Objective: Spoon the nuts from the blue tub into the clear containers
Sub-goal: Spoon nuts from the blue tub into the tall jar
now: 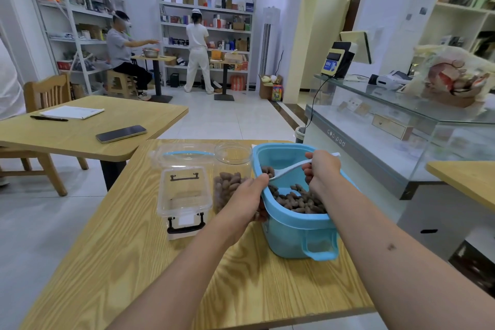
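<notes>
Wooden and yellow, the counter (pixel 150 262) holds a blue tub (pixel 297 233) of brown nuts (pixel 300 201), a round clear jar (pixel 232 169) part full of nuts, and a clear box (pixel 184 195) beside it. The right hand (pixel 320 169) curls its fingers around a white spoon (pixel 288 170) over the tub. The left hand (pixel 247 195) grips the tub's rim. Behind stand shelves (pixel 206 35), another table with a phone (pixel 121 134), and a glass case (pixel 401 128).

The right hand (pixel 320 169) grips a white spoon (pixel 288 169) over the blue tub (pixel 294 233) of nuts (pixel 300 199); the left hand (pixel 247 199) holds the tub's rim beside a clear jar (pixel 232 166).
</notes>
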